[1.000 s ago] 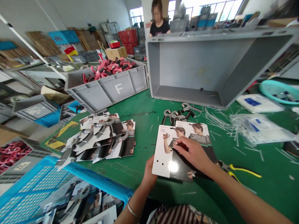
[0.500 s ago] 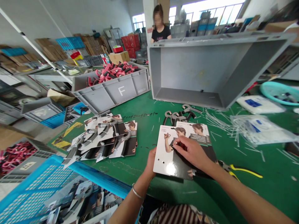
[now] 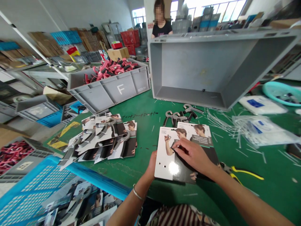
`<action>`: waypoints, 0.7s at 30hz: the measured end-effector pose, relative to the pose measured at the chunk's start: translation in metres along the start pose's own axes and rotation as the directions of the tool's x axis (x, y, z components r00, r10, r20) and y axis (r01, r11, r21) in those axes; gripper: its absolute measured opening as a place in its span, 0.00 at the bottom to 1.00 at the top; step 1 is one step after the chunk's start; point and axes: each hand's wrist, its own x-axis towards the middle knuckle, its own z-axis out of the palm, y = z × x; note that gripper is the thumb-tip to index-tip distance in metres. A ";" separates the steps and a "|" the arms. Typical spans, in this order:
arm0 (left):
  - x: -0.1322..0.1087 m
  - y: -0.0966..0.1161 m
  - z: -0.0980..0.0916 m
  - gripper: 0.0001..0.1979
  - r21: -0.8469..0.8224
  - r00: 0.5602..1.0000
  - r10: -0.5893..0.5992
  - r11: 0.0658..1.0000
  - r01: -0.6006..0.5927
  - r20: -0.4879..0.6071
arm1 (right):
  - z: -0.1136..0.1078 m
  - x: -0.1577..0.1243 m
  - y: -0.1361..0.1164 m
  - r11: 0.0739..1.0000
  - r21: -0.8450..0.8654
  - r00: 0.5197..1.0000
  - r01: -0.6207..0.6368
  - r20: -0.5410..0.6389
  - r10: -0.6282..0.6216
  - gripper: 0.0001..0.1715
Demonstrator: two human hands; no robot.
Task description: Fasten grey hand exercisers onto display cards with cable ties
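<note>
My left hand [image 3: 151, 165] grips the left edge of a printed backing card [image 3: 166, 171]; its fingertips are hidden beneath. My right hand [image 3: 194, 155] lies over the card, thumb and fingertips pinched together near the card's middle; whatever is between them is too small to make out. Two small holes show at the card's lower left. Another backing card [image 3: 202, 130] is partly under it. Just beyond lie several loose grey-and-black hand grips [image 3: 178, 117]. To the left is a pile of cards with hand grips mounted on them [image 3: 105, 135].
Yellow-handled pliers [image 3: 246, 172] lie right of my forearm. White cable ties [image 3: 221, 122] are scattered near plastic bags [image 3: 263, 130]. A grey crate [image 3: 188, 72] stands on its side behind. Another crate [image 3: 110, 94] holds red grips. A blue basket [image 3: 28, 185] sits lower left. A person stands beyond.
The view has shifted slightly. My right fingertips have moved a little to the left on the card, still pinched. My left hand keeps its hold on the edge.
</note>
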 end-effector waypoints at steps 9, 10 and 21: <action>-0.006 0.005 -0.004 0.20 -0.030 0.996 0.087 0.996 -0.086 0.023 | -0.003 -0.002 -0.012 0.971 -0.205 0.990 0.126 0.092 -0.109 0.07; -0.009 0.006 -0.007 0.19 -0.018 0.994 0.105 0.994 -0.105 0.013 | -0.001 -0.002 -0.013 0.953 -0.264 0.987 0.148 0.103 -0.125 0.06; -0.024 0.031 0.001 0.28 0.015 0.965 -0.155 0.988 0.155 0.210 | 0.009 -0.004 -0.005 0.986 -0.140 0.996 0.091 -0.003 -0.092 0.08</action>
